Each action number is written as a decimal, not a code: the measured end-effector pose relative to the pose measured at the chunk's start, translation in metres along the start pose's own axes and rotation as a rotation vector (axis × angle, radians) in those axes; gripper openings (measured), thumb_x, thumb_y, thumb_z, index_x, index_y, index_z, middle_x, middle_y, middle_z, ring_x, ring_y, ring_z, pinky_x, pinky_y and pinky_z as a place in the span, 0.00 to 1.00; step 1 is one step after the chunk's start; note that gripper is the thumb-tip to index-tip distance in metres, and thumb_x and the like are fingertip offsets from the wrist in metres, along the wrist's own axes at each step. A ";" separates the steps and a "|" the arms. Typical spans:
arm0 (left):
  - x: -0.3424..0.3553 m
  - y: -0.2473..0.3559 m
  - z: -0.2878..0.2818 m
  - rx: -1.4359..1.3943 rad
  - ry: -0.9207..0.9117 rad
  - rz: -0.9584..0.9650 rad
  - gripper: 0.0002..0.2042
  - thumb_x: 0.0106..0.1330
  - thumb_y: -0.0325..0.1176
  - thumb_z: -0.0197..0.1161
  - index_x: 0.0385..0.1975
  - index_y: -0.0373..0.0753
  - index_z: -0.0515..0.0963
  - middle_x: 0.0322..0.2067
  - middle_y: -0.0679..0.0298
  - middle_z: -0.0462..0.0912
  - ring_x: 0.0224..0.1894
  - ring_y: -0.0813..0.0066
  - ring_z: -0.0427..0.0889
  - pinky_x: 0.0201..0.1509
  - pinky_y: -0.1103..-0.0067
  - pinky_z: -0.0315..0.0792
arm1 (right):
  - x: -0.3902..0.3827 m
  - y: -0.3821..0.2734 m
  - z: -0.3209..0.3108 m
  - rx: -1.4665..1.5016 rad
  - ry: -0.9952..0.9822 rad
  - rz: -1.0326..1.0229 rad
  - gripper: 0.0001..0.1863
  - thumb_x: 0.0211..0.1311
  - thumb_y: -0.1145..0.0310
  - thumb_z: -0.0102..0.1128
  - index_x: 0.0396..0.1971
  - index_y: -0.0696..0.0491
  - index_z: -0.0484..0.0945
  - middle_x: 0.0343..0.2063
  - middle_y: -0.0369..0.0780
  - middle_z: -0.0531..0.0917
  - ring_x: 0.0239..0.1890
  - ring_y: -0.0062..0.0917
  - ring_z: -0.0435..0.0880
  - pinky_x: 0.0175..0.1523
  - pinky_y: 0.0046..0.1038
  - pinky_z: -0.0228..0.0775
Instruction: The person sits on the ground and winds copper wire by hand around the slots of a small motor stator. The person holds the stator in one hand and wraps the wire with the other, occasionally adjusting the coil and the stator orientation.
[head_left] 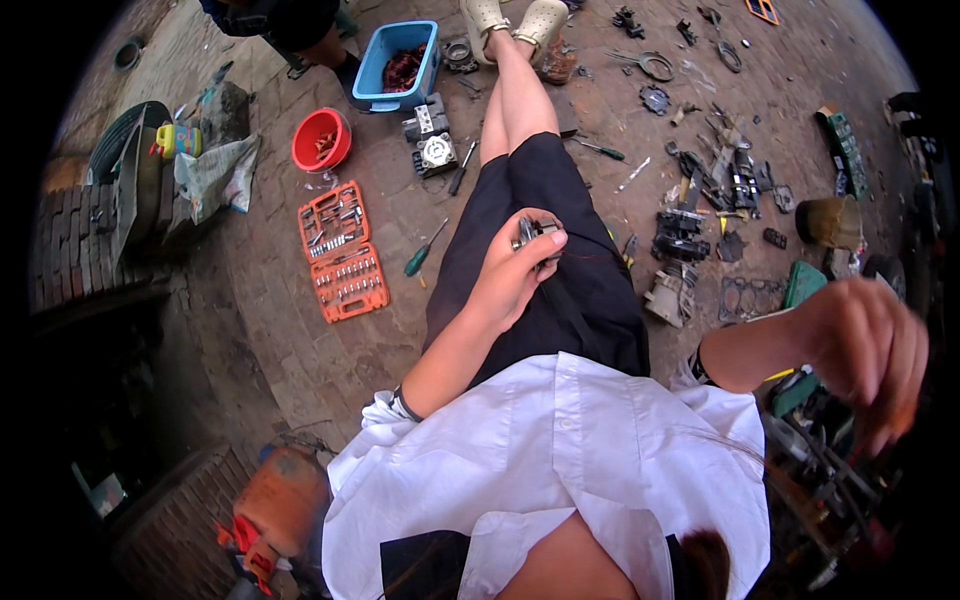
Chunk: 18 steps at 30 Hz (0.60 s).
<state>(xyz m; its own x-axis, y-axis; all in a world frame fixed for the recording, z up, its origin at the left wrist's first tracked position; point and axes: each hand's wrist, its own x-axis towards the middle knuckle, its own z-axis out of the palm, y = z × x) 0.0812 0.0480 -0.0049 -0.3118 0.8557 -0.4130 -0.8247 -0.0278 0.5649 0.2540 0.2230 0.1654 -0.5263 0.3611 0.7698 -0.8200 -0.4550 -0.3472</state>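
Left fingers [537, 249] clasp a half-covered metal part [538, 230]; right fingers [886, 345] blur, their state unclear.

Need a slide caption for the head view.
Left hand holds a small metal part; open orange socket set on the floor.

At six o'clock on my feed I see a white, collared, button-front fabric shirt [560, 440], with dark-and-white bands [403, 403] ending its sleeves; toward one, black fabric shorts [592, 265]; at twelve, cream perforated clogs [543, 20].
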 end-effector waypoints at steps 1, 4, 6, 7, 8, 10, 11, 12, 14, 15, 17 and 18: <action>0.002 -0.001 0.000 0.000 0.018 0.003 0.16 0.52 0.19 0.56 0.43 0.34 0.70 0.36 0.61 0.73 0.34 0.78 0.71 0.34 0.84 0.65 | 0.000 0.000 0.000 0.000 -0.090 0.057 0.10 0.47 0.84 0.63 0.18 0.50 0.80 0.22 0.35 0.82 0.25 0.18 0.79 0.42 0.27 0.79; 0.002 -0.004 -0.006 0.023 0.023 0.050 0.17 0.52 0.18 0.55 0.43 0.34 0.70 0.37 0.59 0.73 0.33 0.78 0.70 0.33 0.84 0.64 | 0.009 -0.001 -0.004 -0.009 -0.296 0.241 0.11 0.44 0.86 0.66 0.19 0.51 0.80 0.23 0.36 0.83 0.23 0.18 0.80 0.41 0.28 0.82; 0.000 -0.005 -0.010 0.029 0.003 0.062 0.17 0.51 0.18 0.55 0.43 0.34 0.70 0.38 0.59 0.73 0.33 0.78 0.70 0.33 0.84 0.64 | 0.011 -0.004 -0.005 -0.052 -0.305 0.301 0.14 0.37 0.87 0.71 0.20 0.51 0.80 0.24 0.35 0.83 0.23 0.16 0.80 0.40 0.27 0.82; -0.001 -0.005 -0.011 0.024 -0.011 0.051 0.18 0.51 0.18 0.55 0.44 0.34 0.70 0.38 0.59 0.73 0.34 0.79 0.70 0.34 0.85 0.64 | 0.004 0.001 0.001 -0.104 -0.178 0.225 0.15 0.36 0.87 0.72 0.21 0.51 0.80 0.24 0.34 0.83 0.23 0.16 0.79 0.40 0.27 0.82; -0.001 -0.004 -0.011 0.019 -0.024 0.040 0.18 0.50 0.18 0.55 0.44 0.34 0.70 0.39 0.59 0.73 0.34 0.79 0.70 0.34 0.85 0.64 | 0.000 0.001 0.000 -0.108 -0.098 0.193 0.16 0.33 0.85 0.74 0.21 0.50 0.80 0.24 0.33 0.82 0.23 0.16 0.79 0.40 0.25 0.81; -0.004 -0.002 -0.007 0.026 -0.032 0.023 0.20 0.49 0.17 0.56 0.45 0.34 0.69 0.39 0.60 0.72 0.35 0.79 0.70 0.35 0.85 0.65 | -0.007 0.001 -0.004 -0.115 0.056 0.129 0.18 0.28 0.81 0.79 0.21 0.48 0.79 0.24 0.30 0.81 0.25 0.14 0.77 0.40 0.21 0.80; -0.005 -0.001 -0.005 0.030 -0.036 0.014 0.21 0.48 0.17 0.56 0.45 0.35 0.69 0.39 0.60 0.72 0.35 0.79 0.71 0.35 0.85 0.65 | -0.008 -0.003 -0.006 -0.109 0.115 0.137 0.18 0.28 0.79 0.80 0.20 0.47 0.79 0.24 0.29 0.81 0.26 0.14 0.77 0.40 0.18 0.79; -0.006 -0.001 -0.003 0.062 -0.026 0.033 0.21 0.48 0.16 0.56 0.45 0.35 0.69 0.39 0.60 0.72 0.36 0.79 0.71 0.35 0.85 0.65 | -0.006 -0.006 -0.010 -0.110 0.094 0.173 0.18 0.27 0.78 0.80 0.20 0.47 0.78 0.25 0.28 0.80 0.27 0.14 0.77 0.40 0.17 0.78; -0.007 -0.002 0.000 0.126 -0.006 0.072 0.23 0.46 0.15 0.56 0.46 0.36 0.69 0.39 0.60 0.72 0.37 0.79 0.71 0.35 0.84 0.66 | -0.003 -0.013 -0.018 -0.111 0.050 0.244 0.20 0.26 0.76 0.82 0.21 0.46 0.78 0.26 0.27 0.78 0.29 0.14 0.76 0.41 0.15 0.76; -0.006 -0.002 0.001 0.126 -0.003 0.083 0.23 0.46 0.14 0.56 0.46 0.36 0.69 0.39 0.60 0.72 0.37 0.79 0.71 0.35 0.84 0.66 | -0.007 -0.012 -0.019 -0.106 0.068 0.228 0.22 0.25 0.75 0.82 0.24 0.46 0.78 0.28 0.27 0.79 0.30 0.15 0.76 0.42 0.18 0.75; -0.005 -0.003 0.002 0.124 0.006 0.104 0.23 0.46 0.13 0.56 0.46 0.36 0.69 0.40 0.60 0.72 0.37 0.78 0.72 0.35 0.84 0.67 | -0.010 -0.012 -0.019 -0.103 0.072 0.205 0.24 0.25 0.74 0.83 0.26 0.46 0.78 0.30 0.27 0.79 0.32 0.16 0.76 0.43 0.20 0.74; -0.004 -0.003 0.001 0.086 0.008 0.085 0.22 0.47 0.14 0.57 0.45 0.36 0.69 0.40 0.60 0.73 0.37 0.77 0.72 0.34 0.84 0.67 | -0.009 -0.011 -0.018 -0.107 0.058 0.199 0.24 0.25 0.74 0.83 0.26 0.46 0.78 0.29 0.27 0.78 0.32 0.16 0.76 0.42 0.19 0.74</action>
<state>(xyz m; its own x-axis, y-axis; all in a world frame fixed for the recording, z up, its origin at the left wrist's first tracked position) 0.0851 0.0451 -0.0038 -0.3833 0.8479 -0.3663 -0.7514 -0.0556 0.6576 0.2637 0.2398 0.1528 -0.6893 0.3210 0.6495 -0.7167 -0.4337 -0.5462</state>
